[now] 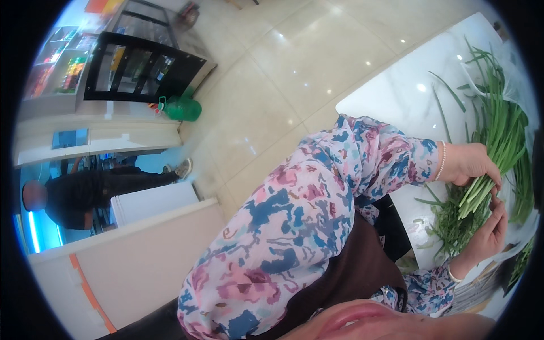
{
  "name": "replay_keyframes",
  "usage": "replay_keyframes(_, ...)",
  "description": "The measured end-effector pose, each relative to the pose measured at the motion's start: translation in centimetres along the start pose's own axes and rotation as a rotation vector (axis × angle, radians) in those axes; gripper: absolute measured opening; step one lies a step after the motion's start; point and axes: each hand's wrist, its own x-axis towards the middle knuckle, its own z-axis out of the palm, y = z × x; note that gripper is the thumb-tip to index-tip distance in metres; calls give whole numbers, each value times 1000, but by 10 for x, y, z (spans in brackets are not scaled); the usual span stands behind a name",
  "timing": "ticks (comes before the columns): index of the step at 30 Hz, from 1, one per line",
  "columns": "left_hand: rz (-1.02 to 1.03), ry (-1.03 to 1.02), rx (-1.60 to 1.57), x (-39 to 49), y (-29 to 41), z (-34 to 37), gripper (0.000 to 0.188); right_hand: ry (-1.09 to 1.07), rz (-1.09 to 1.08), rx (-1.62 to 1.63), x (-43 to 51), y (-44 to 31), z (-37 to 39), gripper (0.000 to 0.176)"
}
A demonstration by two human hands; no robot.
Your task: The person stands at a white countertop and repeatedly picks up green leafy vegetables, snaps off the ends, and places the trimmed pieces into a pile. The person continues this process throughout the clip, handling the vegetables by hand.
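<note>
A bunch of green garlic chives (501, 127) is gripped in my left hand (469, 163), its pale stem ends pointing towards me. At the side of those stems, the fingertips of my right hand (484, 238) meet my left fingertips; whether they pinch a stalk is too small to tell. Below both hands, a heap of loose green trimmings (454, 225) lies on the white marble-patterned table (395, 93). More chives (523, 187) rest along the far right, partly on a clear plastic bag (516, 80). A few single leaves (450, 91) are scattered on the tabletop.
A green plastic jug (182, 109) stands on the tiled floor (263, 93) by a black-framed glass cabinet (144, 68). Behind a low partition (148, 250) is a person in dark clothes (102, 182). Stocked shelves (63, 63) are at the upper left.
</note>
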Motion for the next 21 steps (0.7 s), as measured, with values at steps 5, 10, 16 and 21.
replay_keyframes(5, -10, -20, -29, 1, -1, -1, 3, 5, -6, -14, 0, -4, 1, 26)
replay_keyframes(10, -10, -23, -28, 0, -1, 0, 3, 8, -3, -7, 0, -7, 2, 26)
replay_keyframes(16, -17, -5, -12, 0, 0, 1, 3, 6, 5, -9, 0, -8, 1, 27)
replay_keyframes(21, -16, 8, 0, -1, -1, 0, 3, 5, -5, -9, 0, -8, 1, 27)
